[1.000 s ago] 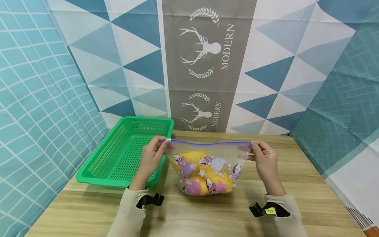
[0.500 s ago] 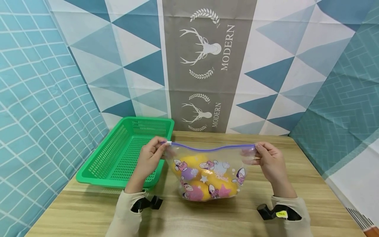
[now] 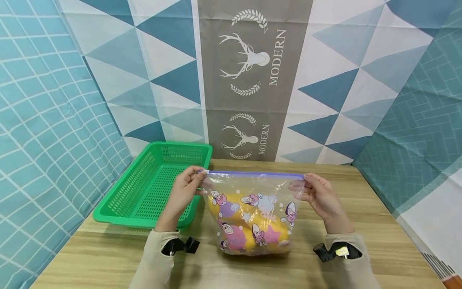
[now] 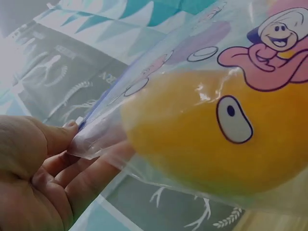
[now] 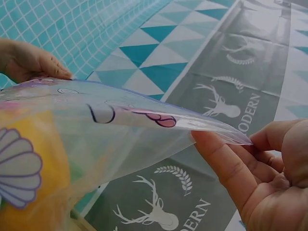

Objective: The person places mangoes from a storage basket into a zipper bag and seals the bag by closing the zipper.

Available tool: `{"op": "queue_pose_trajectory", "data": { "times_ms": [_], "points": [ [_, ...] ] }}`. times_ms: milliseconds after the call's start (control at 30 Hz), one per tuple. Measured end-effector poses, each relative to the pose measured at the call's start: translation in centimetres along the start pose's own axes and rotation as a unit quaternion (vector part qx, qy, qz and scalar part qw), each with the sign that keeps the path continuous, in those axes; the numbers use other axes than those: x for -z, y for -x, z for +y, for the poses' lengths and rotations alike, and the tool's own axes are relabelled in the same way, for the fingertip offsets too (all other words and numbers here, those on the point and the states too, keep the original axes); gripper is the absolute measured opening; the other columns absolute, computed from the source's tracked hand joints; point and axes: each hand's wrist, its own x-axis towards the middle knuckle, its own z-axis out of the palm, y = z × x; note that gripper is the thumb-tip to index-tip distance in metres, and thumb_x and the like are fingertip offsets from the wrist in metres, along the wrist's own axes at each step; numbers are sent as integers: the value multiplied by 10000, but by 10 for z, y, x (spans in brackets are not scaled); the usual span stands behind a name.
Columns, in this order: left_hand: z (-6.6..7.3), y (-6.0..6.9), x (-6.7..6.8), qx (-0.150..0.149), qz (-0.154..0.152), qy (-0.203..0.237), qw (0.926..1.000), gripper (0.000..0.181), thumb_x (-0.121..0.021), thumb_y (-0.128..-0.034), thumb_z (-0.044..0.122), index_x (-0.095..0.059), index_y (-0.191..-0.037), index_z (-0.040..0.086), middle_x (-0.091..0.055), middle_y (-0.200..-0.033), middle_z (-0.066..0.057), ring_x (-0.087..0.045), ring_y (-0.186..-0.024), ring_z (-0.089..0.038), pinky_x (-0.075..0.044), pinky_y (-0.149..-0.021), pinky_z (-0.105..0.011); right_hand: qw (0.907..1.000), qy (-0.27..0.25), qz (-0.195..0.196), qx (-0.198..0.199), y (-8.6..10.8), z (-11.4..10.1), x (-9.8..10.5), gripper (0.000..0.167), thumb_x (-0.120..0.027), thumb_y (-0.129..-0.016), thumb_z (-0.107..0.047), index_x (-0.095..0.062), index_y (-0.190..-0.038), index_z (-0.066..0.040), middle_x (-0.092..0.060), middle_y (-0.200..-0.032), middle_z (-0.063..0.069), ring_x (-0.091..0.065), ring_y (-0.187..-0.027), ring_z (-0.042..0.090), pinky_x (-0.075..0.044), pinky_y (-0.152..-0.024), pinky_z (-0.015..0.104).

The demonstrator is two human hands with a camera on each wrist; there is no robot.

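Observation:
A clear zip bag point(image 3: 249, 212) with printed cartoon characters, shells and stars hangs between my two hands, several rounded yellow-orange things point(image 4: 192, 139) inside it. What kind they are is blurred by the plastic. My left hand point(image 3: 184, 192) pinches the top left corner, beside the white slider point(image 3: 205, 171) of the purple zip strip point(image 3: 252, 174). At the top right corner, my right hand point(image 3: 321, 194) pinches the plastic between thumb and fingers, some fingers lying behind the bag. In the head view the strip runs straight and taut.
A green perforated plastic basket point(image 3: 155, 188) stands on the wooden table point(image 3: 375, 224), left of the bag and close to my left hand. Behind the table hangs a patterned cloth point(image 3: 245, 96), with blue checked cloth point(image 3: 43, 120) along the left side.
The zip strip sagged half a second ago and is straight now. My right hand moved outward, then back inward. The bag's lower part has tilted nearer to me, showing more of its front.

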Motion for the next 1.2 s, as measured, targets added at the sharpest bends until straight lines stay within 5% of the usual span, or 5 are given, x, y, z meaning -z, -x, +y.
{"op": "queue_pose_trajectory", "data": {
  "times_ms": [133,367,600,933,1200],
  "points": [
    [-5,2,1,266,48,-89,9996,205,-529,-1032,88,-588,-1155,-66,-719,-858,-150,-707,-714,-119,-581,-643,-303,9998,-27,139,-158,2,6,3,470,-201,-1081,0,-662,-991,-12,-734,-1015,175,-727,-947,248,-565,-756,295],
    [-2,-3,6,350,-435,-79,9984,207,-509,-1041,92,-543,-1149,-80,-683,-800,-106,-731,-787,-174,-589,-678,-348,9993,256,164,-225,0,4,7,449,-230,-1084,-9,-671,-998,-4,-737,-1006,165,-728,-939,241,-563,-756,287],
    [3,-13,12,771,-856,-24,9933,215,-490,-1047,83,-517,-1176,-87,-626,-749,-53,-716,-786,-169,-588,-712,-386,9978,432,15,-498,-7,-4,11,468,-225,-1088,-22,-680,-977,-14,-736,-1030,154,-722,-968,242,-563,-767,293],
    [2,-45,16,1214,-1239,95,9848,195,-461,-1057,83,-521,-1151,-76,-632,-944,-130,-692,-777,-152,-586,-734,-388,9866,667,802,-1254,-24,-12,18,409,-277,-1086,-50,-664,-960,-9,-744,-933,138,-735,-886,212,-566,-763,292],
    [-1,-76,13,1322,-1158,-297,9840,204,-468,-1055,93,-553,-1169,-54,-605,-1007,-127,-639,-721,-150,-590,-706,-393,9727,891,1297,-1705,-46,-14,32,406,-286,-1081,-50,-653,-911,-22,-732,-843,107,-733,-797,180,-576,-723,287]
  ]
}}
